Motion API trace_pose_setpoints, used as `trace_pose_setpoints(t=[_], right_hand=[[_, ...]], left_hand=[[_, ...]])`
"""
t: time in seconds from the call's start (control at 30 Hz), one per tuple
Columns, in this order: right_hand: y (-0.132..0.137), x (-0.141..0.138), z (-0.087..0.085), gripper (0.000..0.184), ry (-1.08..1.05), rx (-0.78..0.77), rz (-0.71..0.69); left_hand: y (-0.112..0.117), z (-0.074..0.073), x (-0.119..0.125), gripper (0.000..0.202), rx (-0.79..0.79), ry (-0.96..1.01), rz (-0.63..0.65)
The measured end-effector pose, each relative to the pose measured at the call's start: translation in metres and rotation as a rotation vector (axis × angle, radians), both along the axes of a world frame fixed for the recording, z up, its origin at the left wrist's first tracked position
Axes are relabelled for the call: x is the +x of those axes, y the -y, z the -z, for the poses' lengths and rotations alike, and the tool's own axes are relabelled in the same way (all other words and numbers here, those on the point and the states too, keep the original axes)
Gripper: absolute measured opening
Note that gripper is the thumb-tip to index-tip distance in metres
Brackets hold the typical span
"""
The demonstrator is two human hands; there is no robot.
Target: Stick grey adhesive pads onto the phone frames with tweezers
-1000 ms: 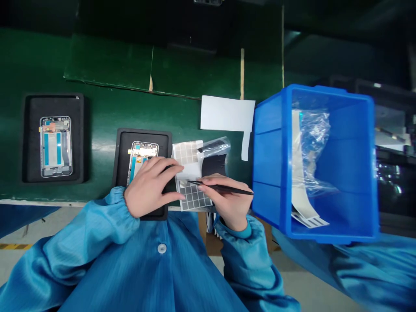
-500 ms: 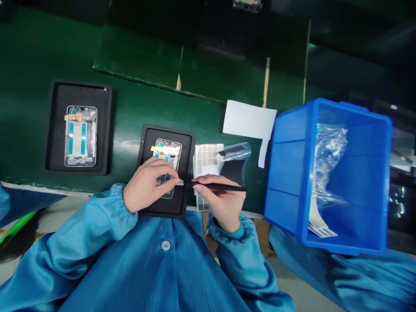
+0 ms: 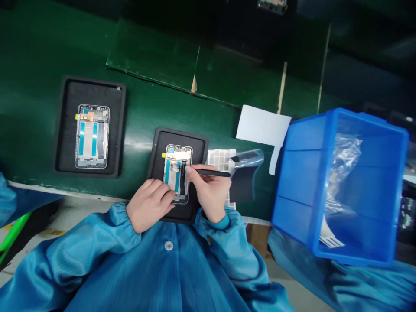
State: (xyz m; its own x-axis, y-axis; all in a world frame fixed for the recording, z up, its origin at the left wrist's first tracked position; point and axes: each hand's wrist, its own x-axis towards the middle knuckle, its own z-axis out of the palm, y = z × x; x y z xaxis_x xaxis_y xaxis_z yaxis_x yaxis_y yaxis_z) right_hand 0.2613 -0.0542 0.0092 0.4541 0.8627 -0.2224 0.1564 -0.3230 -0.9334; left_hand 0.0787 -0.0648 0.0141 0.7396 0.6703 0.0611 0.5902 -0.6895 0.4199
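Observation:
A phone frame (image 3: 172, 175) with exposed inner parts and blue strips lies in a black tray (image 3: 158, 145) in front of me. My left hand (image 3: 151, 204) lies across the tray's lower left, fingers loosely bent, with fingertips against the phone's lower edge. Black tweezers (image 3: 211, 173) are pinched in my right hand (image 3: 212, 193), which hovers over the right side of the tray. Their tips reach the middle of the phone, at a small pale piece (image 3: 176, 167). Beside the tray, partly behind my right hand, are a sheet of grey squares (image 3: 221, 159) and a dark sheet with curled clear film (image 3: 243, 182).
A second black tray (image 3: 65, 130) to the left holds another opened phone (image 3: 92, 136). White paper (image 3: 263, 125) lies near a blue bin (image 3: 295, 182) containing clear plastic (image 3: 344, 169) and white strips (image 3: 329, 236). A raised green board edge (image 3: 156, 80) runs behind. Blue sleeves of other people (image 3: 367, 281) show at the sides.
My right hand has moved left, bringing the tweezers over the phone. My left hand has left the tweezer tip and dropped to the phone's lower edge. The whole view has shifted slightly.

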Motion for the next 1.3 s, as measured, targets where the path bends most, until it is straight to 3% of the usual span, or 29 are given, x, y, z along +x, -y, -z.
trace_pose_setpoints(t=[0.33, 0.8, 1.3], right_hand=[[-0.006, -0.002, 0.008, 0.015, 0.014, -0.004, -0.039], [-0.005, -0.005, 0.010, 0.014, 0.037, 0.012, -0.051], [-0.004, -0.005, 0.013, 0.010, 0.020, 0.019, -0.038]], left_hand=[[-0.017, 0.009, -0.008, 0.027, 0.124, 0.056, -0.291], [-0.017, 0.014, -0.005, 0.028, 0.154, 0.038, -0.306], [-0.023, 0.009, -0.004, 0.030, 0.170, 0.000, -0.284]])
